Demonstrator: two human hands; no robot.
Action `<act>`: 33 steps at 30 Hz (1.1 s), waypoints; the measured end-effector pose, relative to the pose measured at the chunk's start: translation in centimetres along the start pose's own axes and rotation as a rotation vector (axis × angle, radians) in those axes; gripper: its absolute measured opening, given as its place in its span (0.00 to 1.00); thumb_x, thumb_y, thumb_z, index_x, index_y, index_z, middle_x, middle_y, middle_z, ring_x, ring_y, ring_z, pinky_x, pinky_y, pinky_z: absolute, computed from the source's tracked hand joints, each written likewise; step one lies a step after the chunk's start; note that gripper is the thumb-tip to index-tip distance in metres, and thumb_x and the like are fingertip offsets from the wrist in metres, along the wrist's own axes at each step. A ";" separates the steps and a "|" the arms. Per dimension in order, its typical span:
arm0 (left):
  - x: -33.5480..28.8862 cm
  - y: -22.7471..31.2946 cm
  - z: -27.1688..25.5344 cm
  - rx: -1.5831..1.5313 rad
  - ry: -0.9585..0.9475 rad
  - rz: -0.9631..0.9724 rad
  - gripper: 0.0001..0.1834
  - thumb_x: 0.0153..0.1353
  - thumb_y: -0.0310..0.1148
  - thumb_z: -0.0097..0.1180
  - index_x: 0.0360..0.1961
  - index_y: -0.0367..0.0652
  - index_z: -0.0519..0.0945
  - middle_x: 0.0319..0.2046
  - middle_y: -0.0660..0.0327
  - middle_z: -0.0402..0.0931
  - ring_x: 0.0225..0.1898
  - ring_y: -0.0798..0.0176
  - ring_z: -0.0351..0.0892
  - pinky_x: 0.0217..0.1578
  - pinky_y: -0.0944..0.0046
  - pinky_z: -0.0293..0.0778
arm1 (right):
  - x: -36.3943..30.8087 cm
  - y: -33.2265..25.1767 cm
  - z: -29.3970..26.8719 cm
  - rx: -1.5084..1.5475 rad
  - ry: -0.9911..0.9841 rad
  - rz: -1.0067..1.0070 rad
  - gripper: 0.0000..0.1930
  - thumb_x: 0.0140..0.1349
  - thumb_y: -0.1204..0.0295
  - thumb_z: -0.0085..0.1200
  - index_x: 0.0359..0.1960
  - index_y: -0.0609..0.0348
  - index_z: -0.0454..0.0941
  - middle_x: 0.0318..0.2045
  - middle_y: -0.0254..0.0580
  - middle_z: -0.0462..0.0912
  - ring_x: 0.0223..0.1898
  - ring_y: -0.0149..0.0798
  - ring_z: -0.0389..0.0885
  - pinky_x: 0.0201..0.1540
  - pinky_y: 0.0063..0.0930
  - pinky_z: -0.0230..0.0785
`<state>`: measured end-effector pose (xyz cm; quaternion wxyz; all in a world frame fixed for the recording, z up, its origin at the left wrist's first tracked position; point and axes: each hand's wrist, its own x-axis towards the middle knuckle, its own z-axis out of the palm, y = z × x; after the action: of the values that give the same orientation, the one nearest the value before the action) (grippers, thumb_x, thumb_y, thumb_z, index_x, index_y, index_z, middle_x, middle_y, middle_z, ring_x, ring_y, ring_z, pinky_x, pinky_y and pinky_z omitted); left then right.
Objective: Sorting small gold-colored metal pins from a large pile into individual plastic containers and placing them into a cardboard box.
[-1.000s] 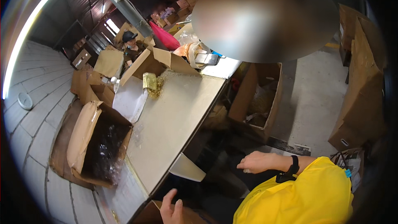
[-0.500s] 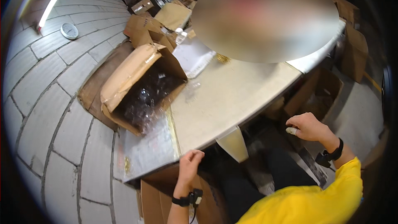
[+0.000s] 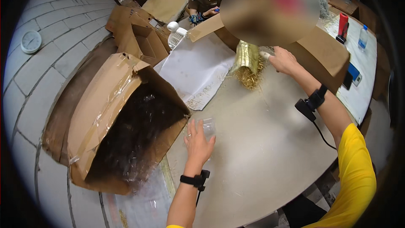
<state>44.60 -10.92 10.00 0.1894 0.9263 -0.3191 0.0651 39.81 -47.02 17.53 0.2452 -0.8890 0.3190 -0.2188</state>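
My left hand is over the table beside the mouth of the cardboard box, its fingers spread. A small clear plastic piece lies by its fingertips; whether they touch it is hard to tell. Farther off to the right, my right hand reaches across the table with a wrapped finger stretched toward a bundle of gold tinsel. A gap seems to show between that finger and the bundle. The bundle is in a shiny gold sleeve, its loose strands spilling onto the table. Both wrists wear black straps.
A large cardboard box lies on its side at left, clear plastic pieces inside. A white sheet bears gold scraps. Another carton stands at far right, beside a water bottle and phone. A co-worker sits behind.
Both hands have moved from the near table edge out over the tabletop, the right one farthest. My view has come closer to the table. The gold bundle and a carton now show there.
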 end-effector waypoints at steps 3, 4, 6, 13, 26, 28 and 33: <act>2.9 -2.4 2.1 0.097 -0.120 -0.070 0.29 0.53 0.34 0.59 0.57 0.41 0.67 0.62 0.43 0.56 0.67 0.40 0.48 0.58 0.31 0.51 | 6.0 -3.9 0.7 0.035 -0.415 0.230 0.41 0.54 0.40 0.49 0.53 0.72 0.70 0.47 0.62 0.77 0.49 0.51 0.78 0.50 0.40 0.69; 2.8 -2.7 1.9 0.124 -0.163 -0.058 0.27 0.54 0.33 0.58 0.56 0.42 0.68 0.61 0.44 0.57 0.67 0.40 0.47 0.58 0.30 0.50 | 7.8 -4.6 1.5 -0.042 -0.380 0.141 0.43 0.52 0.42 0.51 0.56 0.75 0.66 0.49 0.63 0.76 0.48 0.49 0.79 0.50 0.38 0.70; 1.6 -3.4 1.0 0.133 -0.211 -0.052 0.25 0.54 0.31 0.57 0.54 0.42 0.69 0.61 0.46 0.58 0.67 0.41 0.47 0.58 0.30 0.50 | 9.6 -5.2 5.9 -0.152 -0.312 0.118 0.42 0.52 0.47 0.54 0.57 0.77 0.64 0.48 0.63 0.76 0.47 0.49 0.80 0.50 0.38 0.71; -6.9 -9.1 -4.0 0.249 -0.282 -0.104 0.25 0.52 0.26 0.53 0.54 0.44 0.70 0.61 0.50 0.59 0.68 0.43 0.47 0.61 0.32 0.46 | 3.3 -7.7 8.8 -0.399 -0.315 -0.248 0.37 0.46 0.77 0.54 0.58 0.84 0.55 0.34 0.57 0.82 0.38 0.51 0.82 0.39 0.37 0.75; -26.7 -0.6 -5.7 -0.197 0.117 -0.447 0.32 0.50 0.22 0.50 0.60 0.31 0.60 0.64 0.40 0.51 0.68 0.40 0.46 0.65 0.45 0.47 | -19.1 -4.9 -0.6 -0.324 -0.384 -0.323 0.41 0.41 0.75 0.59 0.62 0.63 0.58 0.47 0.61 0.72 0.42 0.56 0.77 0.40 0.44 0.72; -29.3 -2.0 -3.8 -0.163 0.300 -0.838 0.34 0.51 0.21 0.49 0.61 0.27 0.56 0.65 0.37 0.47 0.67 0.38 0.45 0.65 0.46 0.45 | -21.4 -6.4 -1.7 -0.250 -0.416 -0.270 0.42 0.39 0.71 0.63 0.61 0.61 0.60 0.49 0.59 0.69 0.49 0.57 0.72 0.46 0.47 0.69; -29.4 -5.4 -2.0 0.033 0.222 -0.938 0.31 0.58 0.26 0.45 0.62 0.26 0.54 0.67 0.40 0.45 0.69 0.41 0.43 0.65 0.45 0.44 | -25.2 -5.9 -0.9 -0.234 -0.408 -0.295 0.43 0.38 0.71 0.64 0.61 0.55 0.61 0.48 0.52 0.70 0.47 0.54 0.72 0.50 0.44 0.66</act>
<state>24.82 10.45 3.10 0.2165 0.9606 0.1565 0.0760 24.43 -26.27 15.75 0.1655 -0.9738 0.1530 -0.0303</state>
